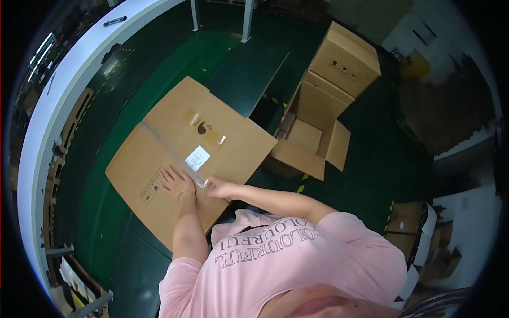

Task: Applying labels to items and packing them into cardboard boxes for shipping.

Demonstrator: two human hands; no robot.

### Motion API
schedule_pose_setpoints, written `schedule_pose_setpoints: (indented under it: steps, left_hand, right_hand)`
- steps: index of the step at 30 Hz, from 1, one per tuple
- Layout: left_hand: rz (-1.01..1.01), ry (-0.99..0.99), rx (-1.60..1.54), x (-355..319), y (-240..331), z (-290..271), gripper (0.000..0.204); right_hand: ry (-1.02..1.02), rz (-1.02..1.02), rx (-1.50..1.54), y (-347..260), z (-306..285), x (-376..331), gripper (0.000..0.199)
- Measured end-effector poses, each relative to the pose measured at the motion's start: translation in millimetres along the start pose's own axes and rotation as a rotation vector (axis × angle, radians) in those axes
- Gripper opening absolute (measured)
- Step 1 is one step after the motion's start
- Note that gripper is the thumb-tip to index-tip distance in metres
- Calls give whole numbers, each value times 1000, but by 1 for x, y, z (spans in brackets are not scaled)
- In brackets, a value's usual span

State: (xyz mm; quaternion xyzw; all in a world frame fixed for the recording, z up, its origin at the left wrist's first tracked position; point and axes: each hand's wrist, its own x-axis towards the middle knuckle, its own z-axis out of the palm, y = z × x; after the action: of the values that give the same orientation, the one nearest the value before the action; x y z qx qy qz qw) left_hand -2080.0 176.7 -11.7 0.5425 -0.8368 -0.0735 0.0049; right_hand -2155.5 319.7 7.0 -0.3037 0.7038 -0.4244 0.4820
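Note:
A flattened brown cardboard box point(233, 114) lies tilted before me, with a seam across it. Clear packing tape point(201, 182) shows along that seam, wrinkled and shiny at the near end. My left hand point(178, 184) rests flat on the cardboard left of the seam, fingers spread, beside printed symbols. At the tape's near end my right hand point(218, 188) is closed, its fingers pinching the tape by the box's near edge. A white label point(198, 158) sits just beyond both hands, and further up the panel are a brown tape patch and a dark mark.
To the right stands an open cardboard box point(307, 135) with its flaps out, and another carton point(344, 61) behind it. A curved-looking white tabletop point(40, 138) runs along the left, with a dark slim object point(115, 21) on it. Smaller cartons point(405, 217) are at the lower right.

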Motion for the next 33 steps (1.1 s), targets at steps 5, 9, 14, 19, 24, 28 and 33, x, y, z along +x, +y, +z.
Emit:
schedule_pose_setpoints:
  steps: [5,9,14,19,24,28,33]
  left_hand:
    - [-1,-3,30,4,7,-5,59]
    - [-13,-34,21,3,4,-4,60]
    - [-41,-77,43,-2,-2,-7,61]
    - [-41,-110,-23,-3,4,-10,63]
    - [-1,11,18,2,3,8,61]
    - [-26,37,-15,-2,3,2,62]
    - [-19,104,-3,1,-11,15,62]
  right_hand:
    - [78,21,-23,-12,4,-17,55]
    - [164,40,148,-8,13,-25,46]
    - [8,82,276,-18,2,-59,40]
    - [75,-79,400,-3,-29,-103,32]
    - [-4,75,277,-51,-73,-162,27]
    - [-3,187,279,-86,-119,-204,23]
    - [20,196,104,-133,-182,-241,24]
